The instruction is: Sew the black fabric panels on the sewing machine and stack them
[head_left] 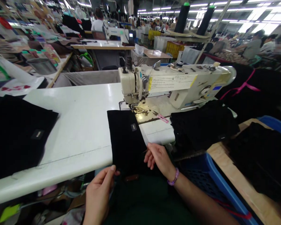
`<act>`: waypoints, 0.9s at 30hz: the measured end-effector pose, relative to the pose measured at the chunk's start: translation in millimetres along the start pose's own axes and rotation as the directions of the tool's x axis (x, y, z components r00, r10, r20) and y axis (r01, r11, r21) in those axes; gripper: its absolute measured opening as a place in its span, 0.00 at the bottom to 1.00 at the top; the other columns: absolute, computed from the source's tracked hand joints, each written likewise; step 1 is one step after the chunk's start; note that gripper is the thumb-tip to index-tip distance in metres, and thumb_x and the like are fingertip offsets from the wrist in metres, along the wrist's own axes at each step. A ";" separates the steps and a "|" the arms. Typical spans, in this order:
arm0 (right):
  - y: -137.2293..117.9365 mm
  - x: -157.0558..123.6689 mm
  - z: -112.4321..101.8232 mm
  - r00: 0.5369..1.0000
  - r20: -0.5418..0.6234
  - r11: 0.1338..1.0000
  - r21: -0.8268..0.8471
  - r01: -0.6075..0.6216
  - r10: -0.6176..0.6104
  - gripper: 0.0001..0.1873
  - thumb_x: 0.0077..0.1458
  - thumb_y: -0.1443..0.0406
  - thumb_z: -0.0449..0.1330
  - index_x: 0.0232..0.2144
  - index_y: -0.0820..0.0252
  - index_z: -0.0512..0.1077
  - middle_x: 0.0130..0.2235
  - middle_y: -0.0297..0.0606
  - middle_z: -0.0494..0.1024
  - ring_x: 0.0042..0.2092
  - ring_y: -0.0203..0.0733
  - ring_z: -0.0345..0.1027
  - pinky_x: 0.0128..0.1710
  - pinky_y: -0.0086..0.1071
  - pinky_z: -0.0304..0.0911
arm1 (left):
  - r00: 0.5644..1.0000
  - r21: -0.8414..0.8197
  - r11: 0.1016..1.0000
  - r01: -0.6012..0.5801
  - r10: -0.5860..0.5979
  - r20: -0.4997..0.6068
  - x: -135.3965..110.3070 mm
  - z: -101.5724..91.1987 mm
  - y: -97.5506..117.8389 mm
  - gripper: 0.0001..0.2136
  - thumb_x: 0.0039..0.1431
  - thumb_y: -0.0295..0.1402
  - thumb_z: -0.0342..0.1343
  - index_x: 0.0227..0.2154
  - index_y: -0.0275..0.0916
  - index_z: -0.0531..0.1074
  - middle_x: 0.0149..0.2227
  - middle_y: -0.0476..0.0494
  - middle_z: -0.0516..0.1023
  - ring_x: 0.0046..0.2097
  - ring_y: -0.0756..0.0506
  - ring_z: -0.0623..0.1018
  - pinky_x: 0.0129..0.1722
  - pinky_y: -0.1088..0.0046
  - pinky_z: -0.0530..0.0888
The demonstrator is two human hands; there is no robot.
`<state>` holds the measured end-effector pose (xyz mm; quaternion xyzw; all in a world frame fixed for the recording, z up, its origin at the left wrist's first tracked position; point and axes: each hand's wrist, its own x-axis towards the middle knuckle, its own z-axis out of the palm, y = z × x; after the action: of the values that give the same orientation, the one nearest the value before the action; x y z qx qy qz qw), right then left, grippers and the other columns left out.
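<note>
A black fabric piece [124, 137] with a small dark label [133, 127] lies over the front edge of the white table, its far end by the needle area of a sewing machine [178, 79]. My left hand [100, 184] pinches the near left edge of this fabric between thumb and fingers. At the right edge, my right hand [158, 157] is closed on the fabric with curled fingers. Pink-handled thread snips [161, 117] lie on the machine bed, right of the needle area.
Black labelled pieces [18, 134] are stacked on the table at left. More black fabric [203, 125] lies to the right of the machine. A blue basket [215, 175] and a wooden board [239, 178] stand at my right. Other people sit farther back.
</note>
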<state>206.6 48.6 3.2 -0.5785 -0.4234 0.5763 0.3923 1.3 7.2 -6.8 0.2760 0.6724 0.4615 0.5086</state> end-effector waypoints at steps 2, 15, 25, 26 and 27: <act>-1.9 1.6 -0.7 1.000 -0.018 1.000 0.008 0.000 0.000 0.24 0.53 0.43 0.54 0.25 0.58 0.64 0.19 0.31 0.71 0.15 0.31 0.60 0.13 0.22 0.52 | 1.000 0.019 1.000 -0.013 0.013 0.006 0.7 -3.1 -0.2 0.25 0.39 0.55 0.68 0.23 0.34 0.77 0.16 0.56 0.55 0.20 0.55 0.54 0.19 0.79 0.50; -3.9 5.3 -6.6 0.998 0.055 1.000 0.010 -0.003 0.003 0.21 0.54 0.48 0.56 0.26 0.60 0.68 0.15 0.27 0.67 0.14 0.28 0.51 0.14 0.24 0.42 | 0.193 0.490 -0.244 -0.837 0.706 0.682 -0.3 41.7 52.9 0.10 0.62 0.29 0.57 0.46 0.37 0.73 0.43 0.40 0.78 0.43 0.40 0.76 0.42 0.62 0.72; -4.0 -1.8 -20.6 0.741 0.037 0.596 -0.569 0.567 -0.670 0.10 0.59 0.65 0.57 0.43 0.61 0.72 0.37 0.41 0.78 0.38 0.43 0.73 0.40 0.36 0.69 | 0.132 0.395 -0.274 -0.877 0.652 0.747 16.1 54.2 57.2 0.09 0.67 0.27 0.50 0.39 0.36 0.76 0.36 0.42 0.78 0.37 0.43 0.74 0.37 0.65 0.70; -5.2 -0.8 -22.5 0.634 0.115 0.435 -0.634 0.640 -0.765 0.12 0.59 0.68 0.57 0.46 0.60 0.72 0.41 0.43 0.78 0.43 0.45 0.73 0.45 0.39 0.69 | 0.148 0.396 -0.253 -0.883 0.650 0.745 15.9 54.5 61.2 0.09 0.67 0.27 0.50 0.37 0.37 0.76 0.35 0.43 0.78 0.36 0.44 0.74 0.36 0.65 0.69; -6.7 0.7 -23.9 0.548 0.181 0.313 -0.658 0.685 -0.817 0.11 0.60 0.69 0.57 0.45 0.60 0.72 0.44 0.44 0.78 0.47 0.46 0.72 0.48 0.41 0.69 | 0.176 0.396 -0.223 -0.891 0.635 0.753 16.6 55.6 66.3 0.08 0.66 0.28 0.51 0.35 0.38 0.76 0.34 0.43 0.78 0.36 0.44 0.74 0.35 0.65 0.69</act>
<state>230.2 52.3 9.9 -0.4609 -0.7787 0.0769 0.4187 41.5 68.0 42.7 0.8904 0.3815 0.2476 -0.0168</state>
